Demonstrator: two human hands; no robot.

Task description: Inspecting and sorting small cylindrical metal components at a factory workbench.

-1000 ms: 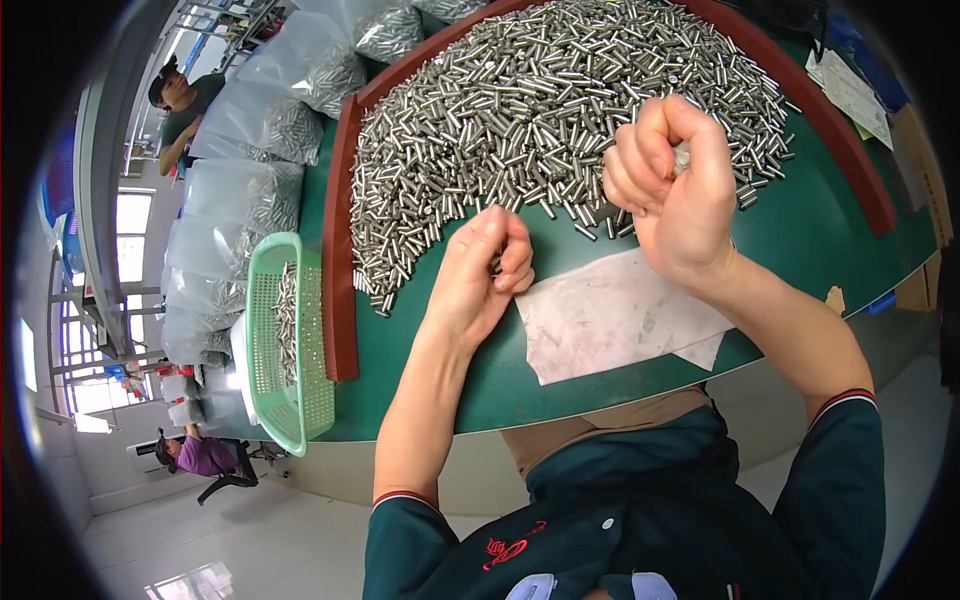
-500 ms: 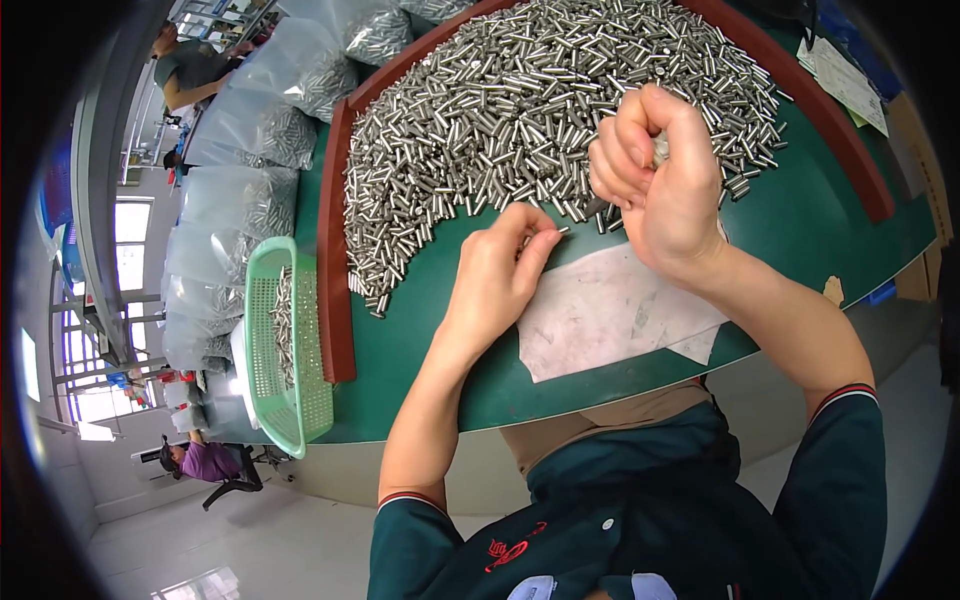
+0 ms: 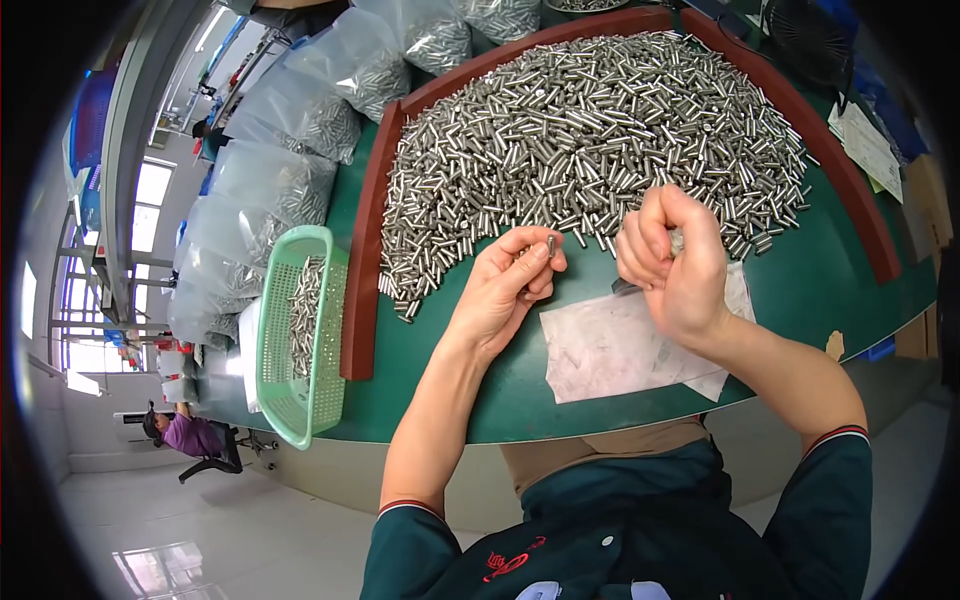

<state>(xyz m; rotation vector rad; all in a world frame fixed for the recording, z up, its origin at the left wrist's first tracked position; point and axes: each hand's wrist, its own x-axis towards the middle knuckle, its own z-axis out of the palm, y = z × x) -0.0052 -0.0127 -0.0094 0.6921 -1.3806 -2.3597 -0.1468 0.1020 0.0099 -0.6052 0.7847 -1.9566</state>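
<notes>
A small metal pin [image 3: 551,246] is pinched between the thumb and fingers of my left hand [image 3: 505,285], just in front of the big pile of metal pins [image 3: 590,140]. To its right, my right hand [image 3: 680,265] is curled into a fist over the pile's near edge. Something whitish [image 3: 677,241] shows inside that fist, and a dark tip [image 3: 623,287] pokes out below it; I cannot make out what it holds. A stained, pale cloth or paper sheet [image 3: 600,350] lies on the green table [image 3: 500,405] below my hands.
Dark red rails [image 3: 365,290] border the pile. Left of them stands a light green basket [image 3: 330,385] with loose pins inside. Clear bags of pins [image 3: 305,180] line the far left. Papers [image 3: 868,150] and cardboard [image 3: 930,200] lie at right. A person [image 3: 190,435] sits in the background.
My left hand has turned and lifted, bringing the pin upright into view. My right fist has drawn back nearer, off the pile's middle. The whole view has shifted slightly.
</notes>
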